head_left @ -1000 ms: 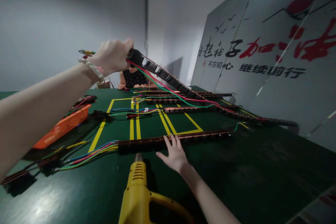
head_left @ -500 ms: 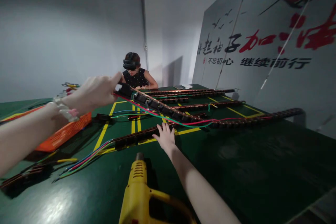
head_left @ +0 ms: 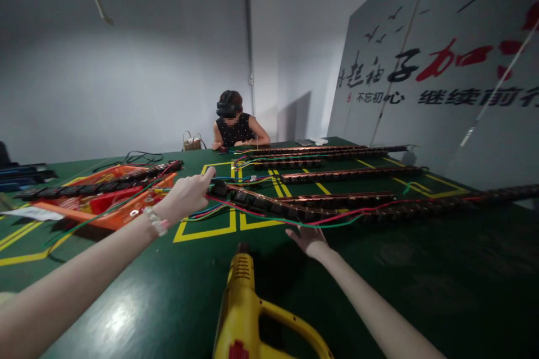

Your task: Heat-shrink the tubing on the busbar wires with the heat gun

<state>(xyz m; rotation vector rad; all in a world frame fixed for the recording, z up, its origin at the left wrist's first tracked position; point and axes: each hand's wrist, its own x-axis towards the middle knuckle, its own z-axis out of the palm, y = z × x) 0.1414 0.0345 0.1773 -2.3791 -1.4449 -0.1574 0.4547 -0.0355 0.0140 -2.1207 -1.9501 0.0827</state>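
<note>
My left hand point(head_left: 189, 195) is closed on the near-left end of a long black cable drag chain point(head_left: 256, 201) with copper-coloured edging. Red and green wires point(head_left: 337, 219) run along the near side of this chain, which stretches right across the table. My right hand point(head_left: 310, 240) is low at the chain's near side, thumb apart from the fingers, whose tips are partly hidden behind the chain and wires. Just beyond lies a shorter chain point(head_left: 349, 198). A yellow heat gun point(head_left: 242, 308) stands on the near side, between my forearms.
Several more chains point(head_left: 353, 174) lie across the green table point(head_left: 138, 286), which is marked with yellow tape point(head_left: 206, 234). On the left is an orange basket point(head_left: 84, 214) with a chain across it. A co-worker point(head_left: 236, 126) with a headset sits at the far edge.
My left hand has lowered its end of the long chain. The shorter chain under my right hand has shifted away from me. The view has turned left, showing more of the basket.
</note>
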